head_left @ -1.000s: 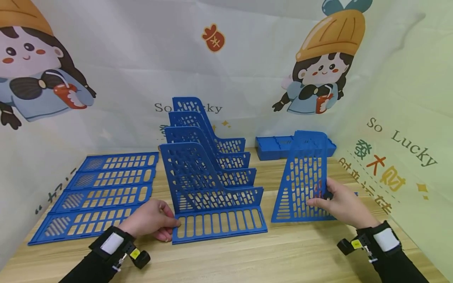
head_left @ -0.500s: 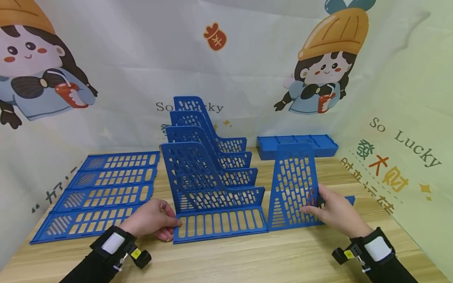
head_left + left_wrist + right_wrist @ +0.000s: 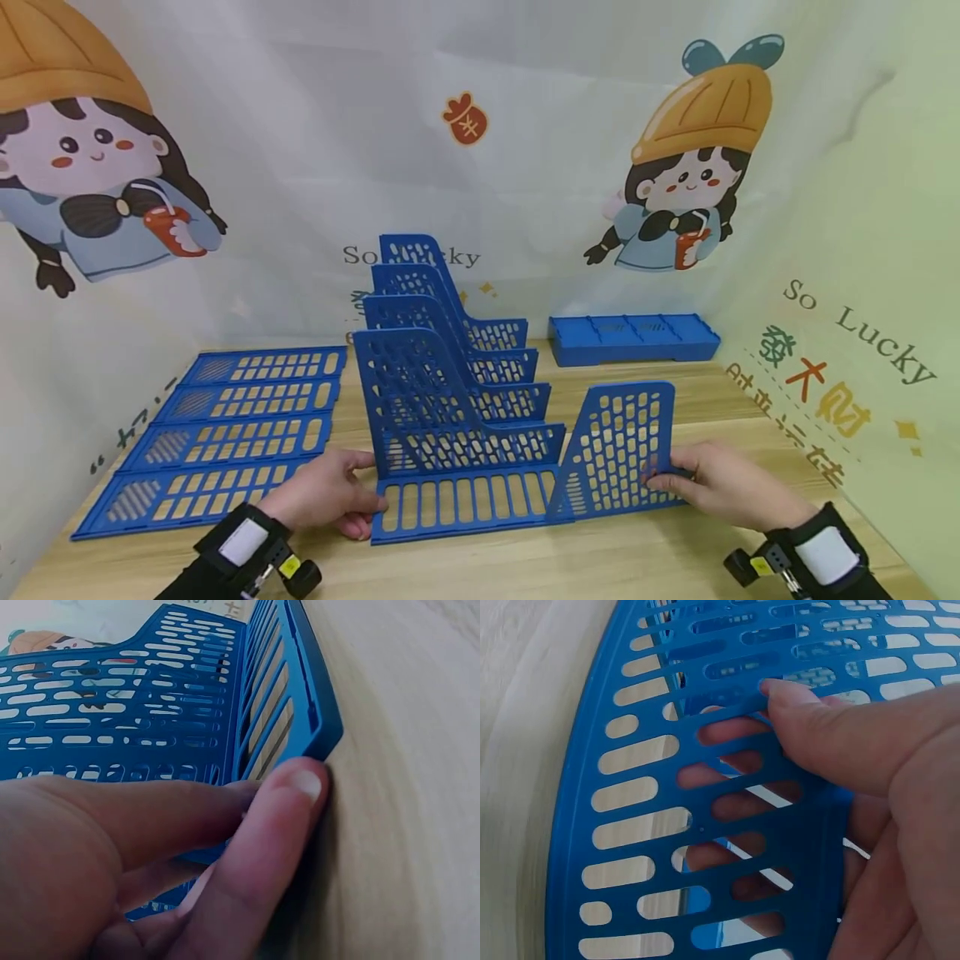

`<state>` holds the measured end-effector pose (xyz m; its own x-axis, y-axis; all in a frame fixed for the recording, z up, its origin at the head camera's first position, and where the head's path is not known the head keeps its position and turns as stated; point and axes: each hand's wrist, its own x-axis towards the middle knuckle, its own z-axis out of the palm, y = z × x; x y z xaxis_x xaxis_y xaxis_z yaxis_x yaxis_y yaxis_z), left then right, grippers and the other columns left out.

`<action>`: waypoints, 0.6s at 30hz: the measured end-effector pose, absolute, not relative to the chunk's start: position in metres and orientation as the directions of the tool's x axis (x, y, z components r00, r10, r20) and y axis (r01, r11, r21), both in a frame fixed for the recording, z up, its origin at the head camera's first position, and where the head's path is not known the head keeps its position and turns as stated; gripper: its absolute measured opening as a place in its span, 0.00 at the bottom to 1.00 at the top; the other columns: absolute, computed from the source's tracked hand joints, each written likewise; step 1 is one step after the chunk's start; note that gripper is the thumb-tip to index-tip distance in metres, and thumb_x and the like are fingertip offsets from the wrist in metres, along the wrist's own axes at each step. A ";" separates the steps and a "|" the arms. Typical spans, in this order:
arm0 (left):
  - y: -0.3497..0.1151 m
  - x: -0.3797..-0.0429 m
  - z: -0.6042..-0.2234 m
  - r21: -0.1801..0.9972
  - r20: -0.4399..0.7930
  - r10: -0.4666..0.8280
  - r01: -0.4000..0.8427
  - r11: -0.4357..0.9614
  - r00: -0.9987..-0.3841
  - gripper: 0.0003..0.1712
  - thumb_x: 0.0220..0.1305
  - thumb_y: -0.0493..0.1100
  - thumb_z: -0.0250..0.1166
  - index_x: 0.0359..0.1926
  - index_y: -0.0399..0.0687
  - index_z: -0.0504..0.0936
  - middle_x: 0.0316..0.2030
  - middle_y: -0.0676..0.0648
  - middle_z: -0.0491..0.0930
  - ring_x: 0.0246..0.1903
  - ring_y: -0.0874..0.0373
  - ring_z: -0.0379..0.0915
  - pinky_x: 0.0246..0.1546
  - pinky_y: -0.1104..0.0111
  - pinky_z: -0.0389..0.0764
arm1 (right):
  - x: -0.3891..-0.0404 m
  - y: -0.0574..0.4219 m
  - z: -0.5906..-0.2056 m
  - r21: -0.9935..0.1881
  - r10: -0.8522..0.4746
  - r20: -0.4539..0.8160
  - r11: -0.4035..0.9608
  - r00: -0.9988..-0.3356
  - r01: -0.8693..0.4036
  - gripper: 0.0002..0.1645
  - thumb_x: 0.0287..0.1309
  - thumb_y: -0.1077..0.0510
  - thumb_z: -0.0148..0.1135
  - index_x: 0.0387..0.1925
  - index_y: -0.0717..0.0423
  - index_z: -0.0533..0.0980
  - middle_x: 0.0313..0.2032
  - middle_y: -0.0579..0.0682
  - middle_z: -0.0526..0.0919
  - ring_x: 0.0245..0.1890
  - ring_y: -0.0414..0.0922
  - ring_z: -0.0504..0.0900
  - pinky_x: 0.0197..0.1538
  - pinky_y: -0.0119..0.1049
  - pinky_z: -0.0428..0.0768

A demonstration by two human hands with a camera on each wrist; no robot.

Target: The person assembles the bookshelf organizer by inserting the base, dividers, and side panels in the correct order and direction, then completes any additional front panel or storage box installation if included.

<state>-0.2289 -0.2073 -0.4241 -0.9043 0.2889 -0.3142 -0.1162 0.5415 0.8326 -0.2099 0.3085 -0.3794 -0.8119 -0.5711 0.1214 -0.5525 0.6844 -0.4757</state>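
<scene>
A blue plastic file rack point(image 3: 420, 408) with several upright perforated dividers stands mid-table, its slotted base point(image 3: 474, 502) reaching toward the front. My left hand point(image 3: 322, 493) pinches the left end of that base; in the left wrist view the thumb lies at the base corner point(image 3: 319, 724). At the right, a loose perforated blue divider panel point(image 3: 621, 446) is tilted, its lower left corner at the right end of the base. Whether the two are joined I cannot tell. My right hand point(image 3: 731, 483) grips this panel's right edge, thumb in front and fingers behind, seen through the slots.
Several flat blue slotted panels point(image 3: 202, 492) lie in rows on the wooden table point(image 3: 465, 575) at the left. A long blue piece, perhaps stacked parts point(image 3: 633, 340), sits at the back right. A printed cloth point(image 3: 315, 167) hangs behind and along the sides.
My right hand has brought the loose panel left to the base's right end and tipped its top down. My left hand stays at the base's left end. The head view has shifted slightly.
</scene>
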 end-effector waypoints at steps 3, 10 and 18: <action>-0.210 -0.226 -0.428 0.844 -0.311 0.319 -0.105 0.526 -0.895 0.41 0.70 0.36 0.76 0.78 0.26 0.69 0.23 0.44 0.88 0.20 0.58 0.86 0.25 0.64 0.90 | -0.209 0.300 -0.382 -0.505 -0.589 0.109 0.661 -0.801 -0.555 0.07 0.77 0.54 0.67 0.44 0.50 0.89 0.38 0.40 0.93 0.26 0.25 0.72 0.26 0.27 0.73; -0.212 -0.226 -0.427 0.860 -0.286 0.338 -0.085 0.503 -0.896 0.45 0.70 0.35 0.75 0.79 0.22 0.64 0.23 0.44 0.88 0.20 0.59 0.86 0.26 0.64 0.91 | -0.207 0.264 -0.382 -0.475 -0.641 0.159 0.617 -0.751 -0.627 0.07 0.75 0.56 0.70 0.37 0.49 0.87 0.27 0.34 0.84 0.20 0.24 0.61 0.24 0.23 0.63; -0.210 -0.226 -0.426 0.850 -0.289 0.330 -0.083 0.520 -0.899 0.40 0.70 0.35 0.75 0.77 0.25 0.70 0.23 0.45 0.88 0.20 0.60 0.85 0.25 0.64 0.90 | -0.206 0.211 -0.386 -0.470 -0.702 0.190 0.549 -0.687 -0.691 0.07 0.76 0.58 0.69 0.46 0.52 0.91 0.28 0.40 0.89 0.19 0.22 0.61 0.21 0.22 0.63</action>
